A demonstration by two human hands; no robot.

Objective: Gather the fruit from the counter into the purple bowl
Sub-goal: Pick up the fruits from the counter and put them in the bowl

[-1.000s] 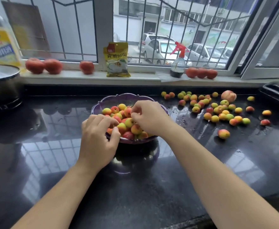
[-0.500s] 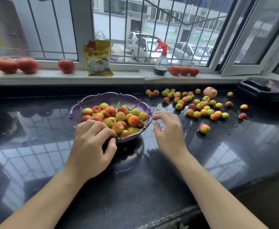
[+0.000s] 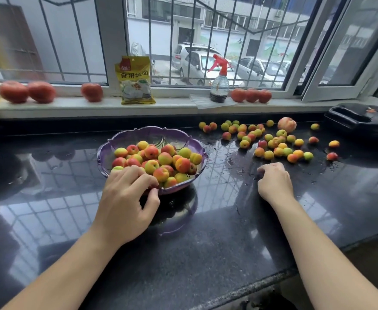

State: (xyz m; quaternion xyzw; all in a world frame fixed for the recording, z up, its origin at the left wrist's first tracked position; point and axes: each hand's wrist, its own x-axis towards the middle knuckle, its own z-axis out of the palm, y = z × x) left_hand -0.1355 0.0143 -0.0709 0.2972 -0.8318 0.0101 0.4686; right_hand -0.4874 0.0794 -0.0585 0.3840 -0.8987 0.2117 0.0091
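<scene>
Step in hand: reach for next fruit. Left hand [image 3: 125, 198] gripped purple bowl [image 3: 152, 135] near rim. Right hand [image 3: 274, 183] curled on counter [image 3: 205, 253], hold undeterminable. Loose fruit [image 3: 273, 144] lay just beyond right fingers. Next: extend, pinch nearest piece.

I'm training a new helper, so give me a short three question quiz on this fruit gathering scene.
1. True or false: the left hand grips the near rim of the purple bowl.
2. Which stands on the windowsill: A) kettle, B) spray bottle, C) mug?
3. On which side of the bowl do the loose fruit lie on the counter?

Key: 1 true; 2 B; 3 its right.
</scene>
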